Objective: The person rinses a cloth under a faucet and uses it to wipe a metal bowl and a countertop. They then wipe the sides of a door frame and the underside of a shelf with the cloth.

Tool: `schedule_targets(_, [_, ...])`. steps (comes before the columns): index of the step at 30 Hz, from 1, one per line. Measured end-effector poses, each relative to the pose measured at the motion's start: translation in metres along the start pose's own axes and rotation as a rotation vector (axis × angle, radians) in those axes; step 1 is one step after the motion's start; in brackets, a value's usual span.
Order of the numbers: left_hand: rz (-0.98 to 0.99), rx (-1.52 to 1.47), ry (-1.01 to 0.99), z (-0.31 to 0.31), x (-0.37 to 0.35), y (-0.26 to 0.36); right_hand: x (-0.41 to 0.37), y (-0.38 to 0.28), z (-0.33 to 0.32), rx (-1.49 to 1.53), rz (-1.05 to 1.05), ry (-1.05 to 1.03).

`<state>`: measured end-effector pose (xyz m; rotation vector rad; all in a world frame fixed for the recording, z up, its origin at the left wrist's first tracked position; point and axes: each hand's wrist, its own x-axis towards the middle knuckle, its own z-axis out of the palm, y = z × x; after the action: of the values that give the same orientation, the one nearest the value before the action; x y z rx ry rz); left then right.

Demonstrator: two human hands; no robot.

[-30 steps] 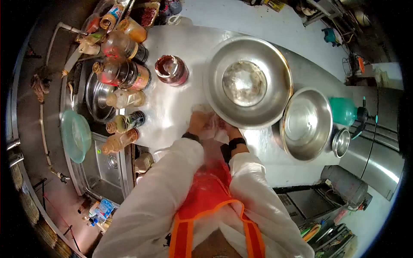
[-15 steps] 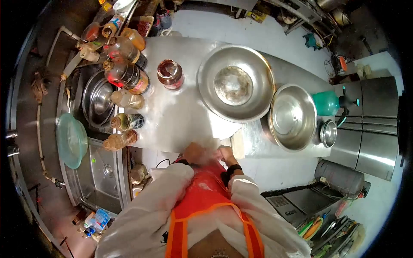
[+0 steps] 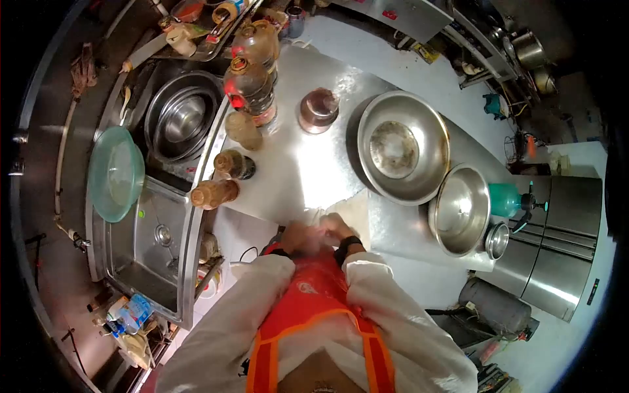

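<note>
I can read no words, brands or numbers. The pale print on the red apron (image 3: 321, 280), nearest my fingers (image 3: 333, 226), is too blurred to make out. So are the labels on the large bottle (image 3: 249, 84) on the desk (image 3: 275, 183), ahead and left of them, and red marks on the metal panel (image 3: 414, 18) far ahead.

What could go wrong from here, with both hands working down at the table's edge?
The left hand and right hand are together at the near edge of the table; anything slipping from the fingers might fall to the floor. What they hold is too blurred to tell.

The nearest brown bottle stands by the sink-side edge, so a leftward sweep could tip it.

The small bowl sits near the table's far-right corner; a nudge might send it off.
</note>
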<state>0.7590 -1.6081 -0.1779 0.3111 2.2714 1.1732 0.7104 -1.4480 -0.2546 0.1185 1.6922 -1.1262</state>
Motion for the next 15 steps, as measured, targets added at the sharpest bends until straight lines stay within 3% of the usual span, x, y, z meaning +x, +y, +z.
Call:
schedule_targets(1, [0.064,0.05,0.155,0.003,-0.004,-0.006,0.0,-0.008,0.003,-0.336,-0.065,-0.067])
schedule_targets(2, [0.063,0.053,0.149,0.006,-0.006,-0.011,-0.002,-0.012,0.006,-0.177,-0.103,-0.055])
schedule_targets(4, [0.137,0.43,0.303,0.015,-0.006,-0.017,-0.003,-0.02,0.01,-0.187,-0.114,-0.029])
schedule_targets(6, [0.095,0.42,0.254,0.038,0.0,-0.035,0.001,-0.006,0.016,-0.193,-0.122,0.003])
schedule_targets(8, [0.003,0.402,0.167,0.069,0.011,-0.06,0.015,0.033,0.025,-0.482,-0.298,0.102])
schedule_targets(9, [-0.044,0.395,0.123,0.088,0.017,-0.075,0.02,0.057,0.029,-0.472,-0.295,0.113])
schedule_targets(11, [-0.083,0.408,0.084,0.136,0.041,-0.118,0.036,0.099,0.033,-0.533,-0.495,0.341])
schedule_targets(13, [0.074,-0.393,0.344,0.191,0.063,-0.165,0.03,0.109,0.024,-0.549,-0.603,0.469])
schedule_targets(15, [0.232,0.144,0.241,0.152,0.063,-0.046,-0.01,0.099,-0.004,-0.195,-0.421,0.457])
